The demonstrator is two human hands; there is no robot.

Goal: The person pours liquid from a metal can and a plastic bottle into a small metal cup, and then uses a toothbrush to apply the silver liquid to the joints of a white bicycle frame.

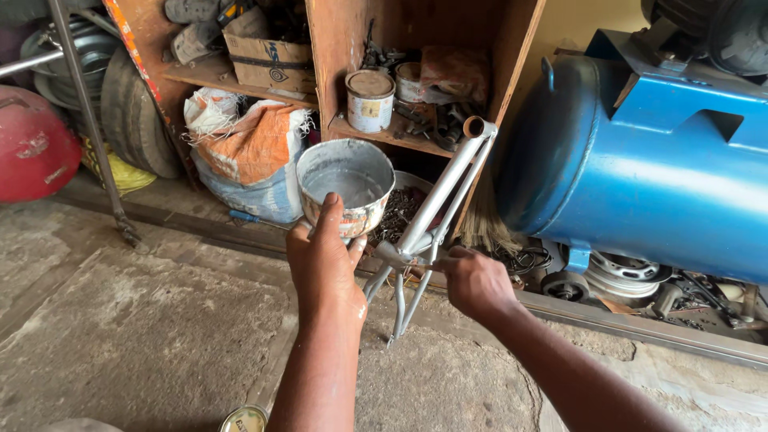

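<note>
A tin of silver paint (346,186) is gripped by the left hand (324,260), thumb hooked over the rim, and held up tilted in front of the wooden shelf unit (336,48). The right hand (474,282) is closed around something thin, likely a brush, mostly hidden, touching a silver-painted bicycle frame (436,216) that stands leaning on the concrete floor (160,336) between both hands. A blue compressor tank (640,168) is seen right, a tied sack (252,156) left, another tin (370,100) on the shelf.
</note>
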